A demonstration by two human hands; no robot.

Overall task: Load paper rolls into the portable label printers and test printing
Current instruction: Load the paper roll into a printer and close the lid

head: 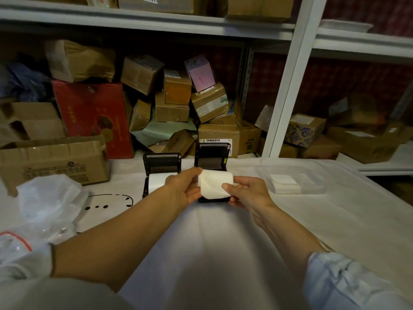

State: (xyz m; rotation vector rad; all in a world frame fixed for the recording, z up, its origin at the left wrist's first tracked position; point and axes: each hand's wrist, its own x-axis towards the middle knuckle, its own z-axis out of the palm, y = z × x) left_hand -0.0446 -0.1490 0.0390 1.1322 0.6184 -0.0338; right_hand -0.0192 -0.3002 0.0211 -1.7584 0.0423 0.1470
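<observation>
Left hand (183,189) and right hand (248,193) both grip paper roll (215,183) over right printer (212,162); left printer (162,168) loaded, lid open.

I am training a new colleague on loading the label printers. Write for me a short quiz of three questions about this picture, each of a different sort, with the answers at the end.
1. True or false: both printers have their lids closed.
2. Which printer already has paper in it? A) the left one B) the right one C) neither
3. Fill in: both hands hold a white ____ above the right printer.

Key
1. False. The left printer and the right printer both stand with lids open.
2. A. White paper lies in the left printer; the right printer's bay is hidden behind the roll.
3. Paper roll. The left hand and the right hand hold the paper roll, its loose end hanging down.
</observation>
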